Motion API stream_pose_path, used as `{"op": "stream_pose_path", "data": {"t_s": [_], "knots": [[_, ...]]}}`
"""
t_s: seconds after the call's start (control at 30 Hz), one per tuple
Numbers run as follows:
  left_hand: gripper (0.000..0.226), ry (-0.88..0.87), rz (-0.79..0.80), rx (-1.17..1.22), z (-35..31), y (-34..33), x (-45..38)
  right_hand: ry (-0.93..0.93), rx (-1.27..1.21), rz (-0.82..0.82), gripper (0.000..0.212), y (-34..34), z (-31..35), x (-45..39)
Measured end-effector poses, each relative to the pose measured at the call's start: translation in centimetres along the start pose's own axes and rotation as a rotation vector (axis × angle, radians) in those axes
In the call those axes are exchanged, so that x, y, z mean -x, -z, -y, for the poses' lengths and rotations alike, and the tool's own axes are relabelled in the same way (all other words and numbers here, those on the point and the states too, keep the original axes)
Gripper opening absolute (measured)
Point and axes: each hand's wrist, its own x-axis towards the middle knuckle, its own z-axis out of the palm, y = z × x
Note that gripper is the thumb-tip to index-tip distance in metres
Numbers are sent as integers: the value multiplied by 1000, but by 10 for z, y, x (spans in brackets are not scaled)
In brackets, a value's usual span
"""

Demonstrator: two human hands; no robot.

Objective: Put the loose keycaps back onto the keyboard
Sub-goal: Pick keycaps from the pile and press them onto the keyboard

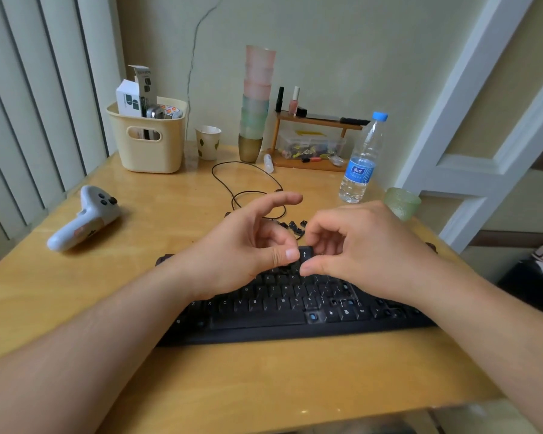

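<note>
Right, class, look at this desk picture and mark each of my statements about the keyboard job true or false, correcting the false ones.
1. A black keycap is pinched between the left hand and the right hand. True.
2. The loose keycaps lie in front of the keyboard, nearest the person. False: they lie behind it, by the black cable.
3. The keyboard has every key in place. False: several sockets on its right part are bare.
4. A water bottle with a blue cap stands upright on the table. True.
5. The white controller lies to the right of the keyboard. False: it lies to the left.
</note>
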Motion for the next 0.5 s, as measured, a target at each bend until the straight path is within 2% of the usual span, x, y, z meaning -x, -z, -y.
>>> {"op": "stream_pose_path", "data": {"t_s": [0.13,0.23,0.3,0.5], "knots": [[73,-5,-9,-26,1,0,-1,42,31,-5,34,-4,-2,1],[74,-6,-6,-30,3,-1,-1,96,74,14,27,-4,0,2],[78,-5,-6,-81,3,1,-1,64,93,32,23,0,0,2],[66,-79,-131,-572,3,21,2,-163,115,75,25,42,-30,18]]}}
